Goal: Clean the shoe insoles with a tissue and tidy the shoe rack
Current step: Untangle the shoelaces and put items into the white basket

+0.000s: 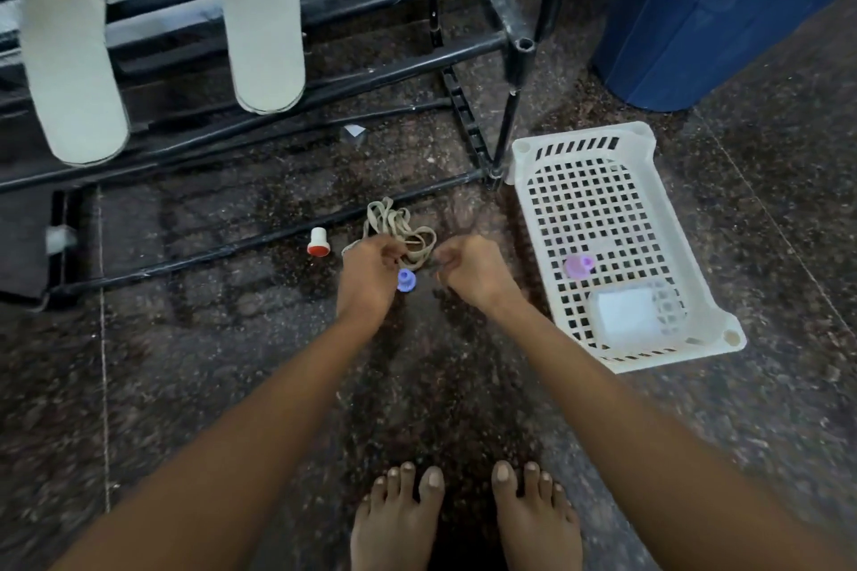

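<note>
Two pale insoles [69, 60] [262, 14] lean on the bars of the black metal shoe rack [482, 49] at the top left. On the dark floor in front of the rack lies a tangle of beige shoelaces [394, 218]. My left hand [368, 274] pinches the laces with curled fingers, just above a small blue plastic cap [406, 281]. My right hand [468, 269] is curled beside it, pinching a lace end. A white perforated basket [695, 292] at the right holds a folded white tissue [626, 315] and a pink cap [578, 265].
A red-and-white cap [318, 242] lies on the floor left of the laces. A blue bucket [705, 9] stands at the top right. A scrap of paper [354, 131] lies under the rack. My bare feet [463, 519] are at the bottom.
</note>
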A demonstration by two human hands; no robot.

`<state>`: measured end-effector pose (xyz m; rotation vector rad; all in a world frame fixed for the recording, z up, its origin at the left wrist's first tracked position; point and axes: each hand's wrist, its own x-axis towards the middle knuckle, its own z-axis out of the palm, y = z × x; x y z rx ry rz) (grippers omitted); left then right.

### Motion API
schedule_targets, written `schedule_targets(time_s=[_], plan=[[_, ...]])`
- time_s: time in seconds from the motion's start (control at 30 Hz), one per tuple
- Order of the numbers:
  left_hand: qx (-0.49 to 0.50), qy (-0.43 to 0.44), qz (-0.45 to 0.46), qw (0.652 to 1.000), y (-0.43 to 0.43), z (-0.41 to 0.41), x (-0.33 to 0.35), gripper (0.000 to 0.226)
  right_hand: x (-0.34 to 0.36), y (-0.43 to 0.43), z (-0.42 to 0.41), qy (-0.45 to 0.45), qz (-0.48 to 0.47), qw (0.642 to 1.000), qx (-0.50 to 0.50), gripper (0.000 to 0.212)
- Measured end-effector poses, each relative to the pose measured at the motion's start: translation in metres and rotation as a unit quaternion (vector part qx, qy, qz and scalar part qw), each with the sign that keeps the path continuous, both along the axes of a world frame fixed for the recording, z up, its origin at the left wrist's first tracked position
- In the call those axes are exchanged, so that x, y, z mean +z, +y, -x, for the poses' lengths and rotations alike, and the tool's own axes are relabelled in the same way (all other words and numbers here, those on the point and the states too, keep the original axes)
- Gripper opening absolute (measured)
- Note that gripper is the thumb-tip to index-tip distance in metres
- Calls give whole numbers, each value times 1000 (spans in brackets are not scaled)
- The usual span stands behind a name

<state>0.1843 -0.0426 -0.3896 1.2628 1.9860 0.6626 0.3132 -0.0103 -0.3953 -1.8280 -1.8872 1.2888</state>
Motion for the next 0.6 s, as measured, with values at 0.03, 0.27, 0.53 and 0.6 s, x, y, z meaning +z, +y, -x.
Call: schedule_targets(time_s=[0.03,0.27,0.53,0.6], plan=[[0,11,-2,1000,-4,4,-3,33,-3,-4,5,11,4,1000,3,21],[-13,0,20,1000,-14,9,-15,27,-9,-18,23,5,-2,999,35,18],[-25,-28,30,999,-13,15,-23,23,-18,-17,29,5,-12,1000,6,19],[-28,-33,24,999,-13,15,-21,23,-18,-17,28,10,-17,1000,5,18]])
